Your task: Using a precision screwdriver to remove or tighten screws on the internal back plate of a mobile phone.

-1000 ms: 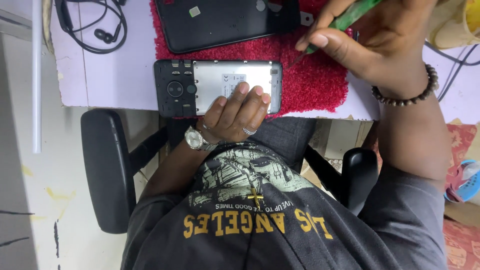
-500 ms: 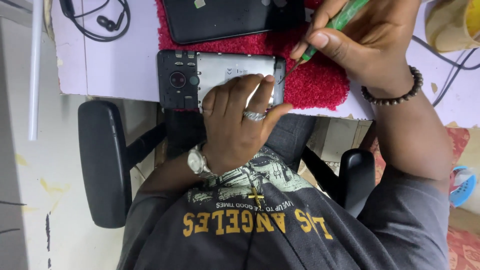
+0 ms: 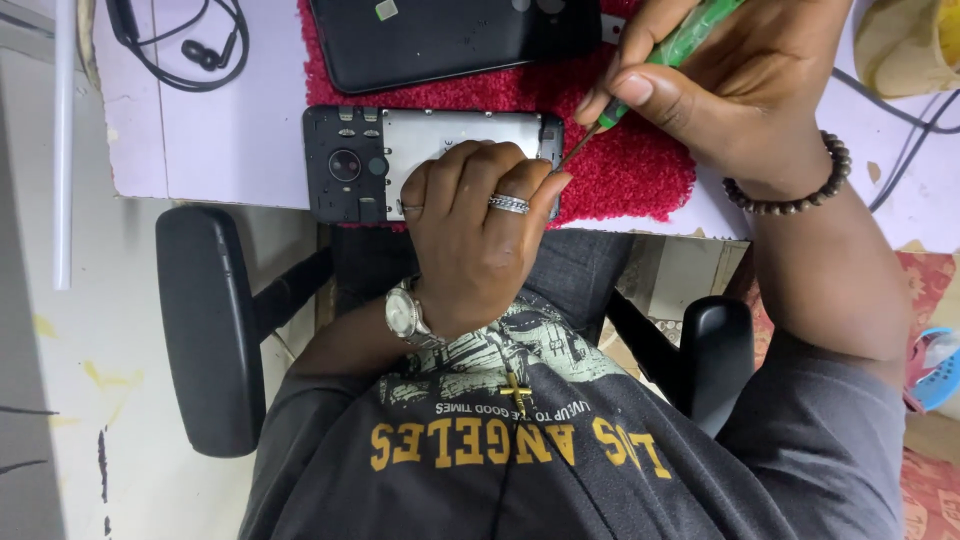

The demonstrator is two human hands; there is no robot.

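Head view: left hand (image 3: 470,245) holds phone (image 3: 345,165), right hand (image 3: 735,100) grips screwdriver (image 3: 688,40)

The bare pale tabletop (image 3: 230,150) left of the opened dark phone with its metal plate (image 3: 400,160) is open, save a black earphone cable (image 3: 190,50) near the far edge. Just beyond the phone, a black flat back cover (image 3: 450,40) fills the red fuzzy mat (image 3: 640,170). Two black chair armrests (image 3: 205,330) flank the lap.

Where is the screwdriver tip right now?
In the head view, the screwdriver in the right hand angles down so its tip meets the right end of the opened phone, beside the left hand on the red mat.
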